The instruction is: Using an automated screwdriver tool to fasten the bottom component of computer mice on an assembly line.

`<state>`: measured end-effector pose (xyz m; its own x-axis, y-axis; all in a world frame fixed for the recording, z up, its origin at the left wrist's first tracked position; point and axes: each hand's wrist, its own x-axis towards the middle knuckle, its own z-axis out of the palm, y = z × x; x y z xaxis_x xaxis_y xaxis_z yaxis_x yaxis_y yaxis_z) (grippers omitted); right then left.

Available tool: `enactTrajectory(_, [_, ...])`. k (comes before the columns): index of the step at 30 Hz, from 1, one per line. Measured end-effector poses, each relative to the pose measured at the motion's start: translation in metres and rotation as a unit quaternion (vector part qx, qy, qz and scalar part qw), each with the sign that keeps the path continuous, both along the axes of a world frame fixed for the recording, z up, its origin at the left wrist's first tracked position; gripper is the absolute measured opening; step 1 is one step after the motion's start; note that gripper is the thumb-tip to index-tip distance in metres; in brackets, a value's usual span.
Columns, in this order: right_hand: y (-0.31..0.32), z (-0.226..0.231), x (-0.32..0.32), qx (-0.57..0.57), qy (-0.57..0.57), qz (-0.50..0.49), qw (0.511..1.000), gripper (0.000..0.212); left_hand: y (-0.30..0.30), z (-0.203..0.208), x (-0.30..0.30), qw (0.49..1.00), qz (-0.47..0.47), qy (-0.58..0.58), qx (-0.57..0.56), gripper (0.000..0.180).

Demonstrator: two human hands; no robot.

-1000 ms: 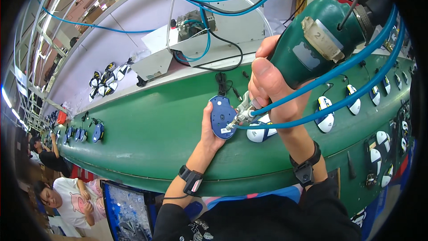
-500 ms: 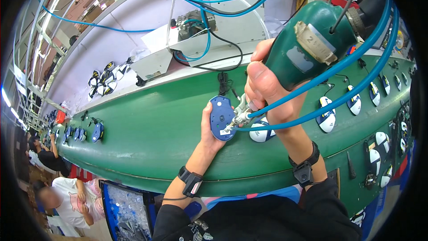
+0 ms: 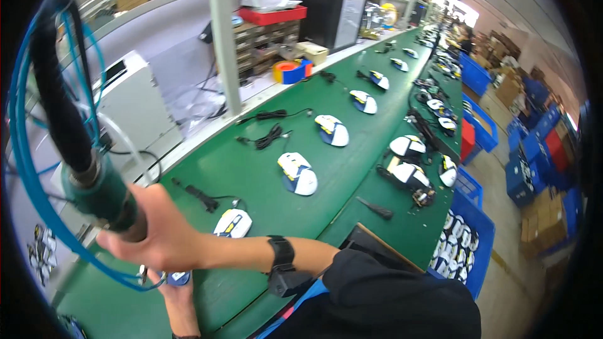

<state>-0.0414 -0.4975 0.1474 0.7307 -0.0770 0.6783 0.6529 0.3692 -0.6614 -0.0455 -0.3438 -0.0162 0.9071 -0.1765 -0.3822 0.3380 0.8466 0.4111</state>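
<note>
My right hand [image 3: 160, 229] is wrapped round a green power screwdriver [image 3: 103, 194] that hangs from a black cable with blue air hoses [image 3: 28, 169] beside it. Below it, my left hand [image 3: 180, 304] holds a computer mouse [image 3: 179, 278], of which only a bit of the dark blue underside shows. The screwdriver's tip is mostly hidden by my right hand, so I cannot tell if it touches the mouse. Just beyond my right wrist lies a white and navy mouse [image 3: 232, 223] with its cable. Another mouse [image 3: 298, 174] sits farther along the green conveyor belt [image 3: 251, 198].
Several more mice run up the belt to the far right. A brush [image 3: 375, 208] and mouse parts [image 3: 408, 174] lie on the side strip. A blue crate [image 3: 480, 242] of white shells stands at the right. Tape rolls [image 3: 290, 73] and a white post [image 3: 223, 37] line the far edge.
The view has swung to the right, so my hands now appear at the lower left. The mouse and screwdriver stay in my hands.
</note>
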Motion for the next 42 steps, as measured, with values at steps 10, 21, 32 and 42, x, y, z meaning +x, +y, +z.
enactTrajectory(10, [-0.011, 0.012, -0.002, 0.001, 0.038, -0.022, 0.999, 0.018, 0.013, -0.013, 0.017, 0.997, 0.043, -0.047, 0.048, 0.052])
enactTrajectory(21, [-0.021, 0.034, -0.012, -0.018, 0.026, -0.001, 0.999, 0.031, -0.003, -0.008, 0.010, 0.986, 0.018, -0.114, 0.120, 0.047])
enactTrajectory(32, [-0.020, 0.032, -0.014, -0.011, 0.050, 0.076, 0.996, 0.026, 0.005, -0.024, 0.009, 0.988, 0.002, -0.119, 0.101, 0.049])
enactTrajectory(42, [-0.020, 0.028, 0.001, -0.046, -0.037, -0.005, 0.998, 0.081, 0.009, -0.042, 0.015, 0.990, -0.012, -0.124, 0.061, 0.053])
